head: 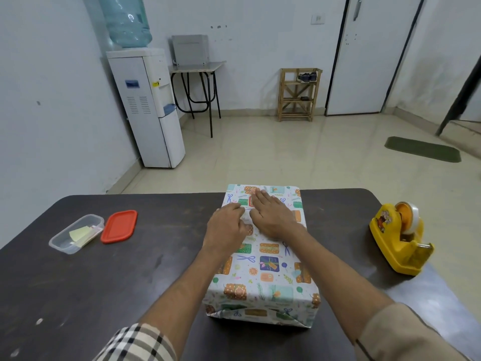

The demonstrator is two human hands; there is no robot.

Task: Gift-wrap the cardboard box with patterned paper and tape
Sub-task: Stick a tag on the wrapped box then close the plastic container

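Plain tiled room. Dark bench (78, 282) fills the lower frame. Wrapped box (263, 269) sits at centre, fully papered. Your right grip (270, 217) lies flat and your left grip (226, 225) rests fingertips-down. Neither of the 2 clamps anything; they are likely pressing the top seam. Tape dispenser (398, 238) sits well apart at right.

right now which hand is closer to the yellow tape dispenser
Right. The right hand lies on the wrapped box, left of the tape dispenser; the left hand is farther left.

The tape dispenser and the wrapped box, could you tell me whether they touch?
Apart: the head view shows bare table between tape dispenser and wrapped box.
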